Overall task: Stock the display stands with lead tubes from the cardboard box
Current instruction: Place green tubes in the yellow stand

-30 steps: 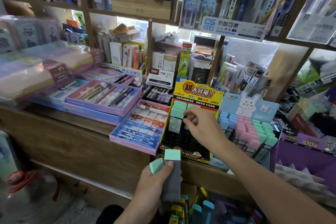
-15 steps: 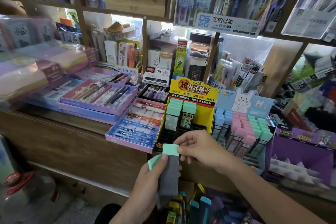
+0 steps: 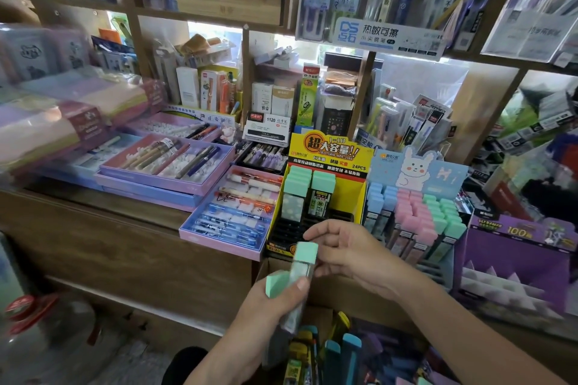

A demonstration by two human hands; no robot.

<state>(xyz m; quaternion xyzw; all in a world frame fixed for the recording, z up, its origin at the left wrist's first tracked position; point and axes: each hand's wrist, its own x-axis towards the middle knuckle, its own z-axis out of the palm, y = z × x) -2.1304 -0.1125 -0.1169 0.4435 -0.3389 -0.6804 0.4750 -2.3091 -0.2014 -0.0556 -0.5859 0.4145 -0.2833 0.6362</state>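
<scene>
Left grip (image 3: 275, 303): closed round a pair of lead tubes (image 3: 292, 317), thumb laid across the front, low in front of the bench (image 3: 93, 212) and above the cardboard box (image 3: 341, 295).

Lower tube (image 3: 276, 284): mint cap jutting up and to the left of the thumb, body hidden in the palm.

Upper tube (image 3: 305, 251): mint cap clear above the left grip, translucent body tilted slightly left, cap just below the front edge of the yellow display stand (image 3: 328, 153).

Right grip (image 3: 347, 255): fingers curled, tips pinching the upper tube at its cap end from the right; index finger arched over the cap.

Yellow display stand: on the bench, upright header card at the back. Mint-capped tubes (image 3: 300, 180) standing in the back left slots, two columns side by side; black slotted tray (image 3: 287, 231) showing in front of them.

Rabbit display stand (image 3: 416, 172): just right of the yellow one, touching or nearly so. Packed with upright tubes in blue, pink and green caps (image 3: 416, 216).

Purple display stand (image 3: 516, 247): further right, pale pointed dividers showing inside.

Cardboard box: below the bench edge, open at the top. Loose tubes inside, among them blue-capped tubes (image 3: 342, 348) standing on end; remainder blurred, colours mixed.

Pen trays (image 3: 165, 162): left of the yellow stand on the bench, pink and lilac, pens lying flat in them.

Shelves (image 3: 203, 14): behind and above, crowded with packaged stationery; detail too blurred to itemise.
</scene>
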